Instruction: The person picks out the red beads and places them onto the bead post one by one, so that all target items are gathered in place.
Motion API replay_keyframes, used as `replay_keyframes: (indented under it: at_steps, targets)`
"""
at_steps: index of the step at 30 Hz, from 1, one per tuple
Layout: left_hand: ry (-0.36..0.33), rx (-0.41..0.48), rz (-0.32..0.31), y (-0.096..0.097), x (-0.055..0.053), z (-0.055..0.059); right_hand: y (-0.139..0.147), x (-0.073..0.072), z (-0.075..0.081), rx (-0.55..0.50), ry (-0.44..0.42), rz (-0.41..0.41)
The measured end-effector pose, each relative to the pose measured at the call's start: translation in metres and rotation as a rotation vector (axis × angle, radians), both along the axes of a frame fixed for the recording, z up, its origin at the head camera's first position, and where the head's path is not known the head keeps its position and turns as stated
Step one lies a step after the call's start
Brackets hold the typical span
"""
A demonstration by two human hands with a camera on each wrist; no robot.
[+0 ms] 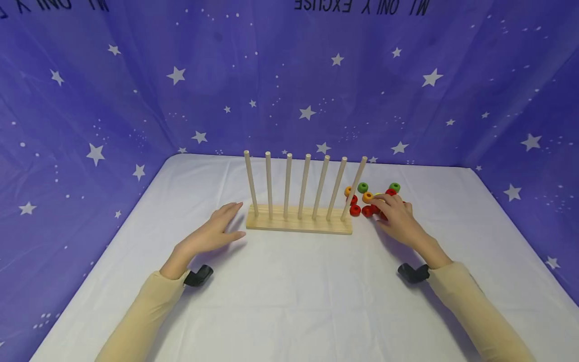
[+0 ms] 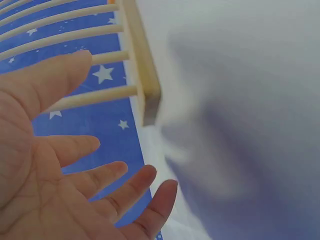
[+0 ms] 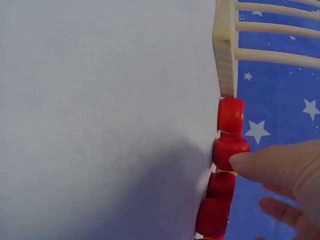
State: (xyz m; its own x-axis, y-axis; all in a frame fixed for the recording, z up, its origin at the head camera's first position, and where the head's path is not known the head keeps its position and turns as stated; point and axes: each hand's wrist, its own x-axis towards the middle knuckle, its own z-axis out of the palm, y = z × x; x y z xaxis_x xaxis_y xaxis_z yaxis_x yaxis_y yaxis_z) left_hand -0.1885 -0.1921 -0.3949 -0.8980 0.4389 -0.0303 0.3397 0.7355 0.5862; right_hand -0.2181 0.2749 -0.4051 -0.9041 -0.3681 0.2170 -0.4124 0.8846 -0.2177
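A wooden rack with a flat base (image 1: 298, 226) and several upright pegs (image 1: 288, 186) stands in the middle of the table. My left hand (image 1: 212, 234) hovers beside the rack's left end, fingers spread and holding nothing; its palm (image 2: 45, 195) faces the left wrist camera. Over a group of beads to the right of the rack is my right hand (image 1: 400, 221), which hides part of them. In the right wrist view, its thumb (image 3: 270, 162) overlaps a red bead (image 3: 227, 147); whether it touches is unclear. The other fingers are parted and loosely bent.
Red beads (image 1: 355, 210), green beads (image 1: 363, 187) and orange beads (image 1: 367, 197) lie around the rack's right end; a little yellow shows by the right hand. White cloth (image 1: 289, 291) covers the table. A purple star-patterned curtain (image 1: 271, 75) hangs behind and at both sides.
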Motion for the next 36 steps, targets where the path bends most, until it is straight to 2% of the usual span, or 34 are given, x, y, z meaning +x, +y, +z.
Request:
replay_keyframes:
  at_steps: [6, 10, 14, 22, 29, 36]
  targets:
    - [0.018, 0.052, -0.019, 0.011, -0.011, 0.0, -0.005, -0.008, -0.004, -0.025, 0.131, 0.096]
    - [0.009, 0.075, -0.019, 0.016, -0.016, -0.002, -0.008, -0.011, -0.006, -0.029, 0.165, 0.115]
    - [-0.006, 0.092, -0.011, 0.019, -0.02, -0.005, -0.01, -0.015, -0.008, -0.009, 0.154, 0.102]
    - [-0.011, 0.064, -0.026, 0.025, -0.028, -0.009, -0.011, -0.019, -0.007, 0.035, 0.088, 0.038]
    - [0.005, 0.025, -0.026, 0.026, -0.032, -0.013, -0.009, -0.02, -0.008, 0.052, 0.108, 0.05]
    - [-0.033, -0.006, -0.003, 0.03, -0.033, -0.013, -0.008, -0.022, -0.009, 0.061, 0.115, 0.067]
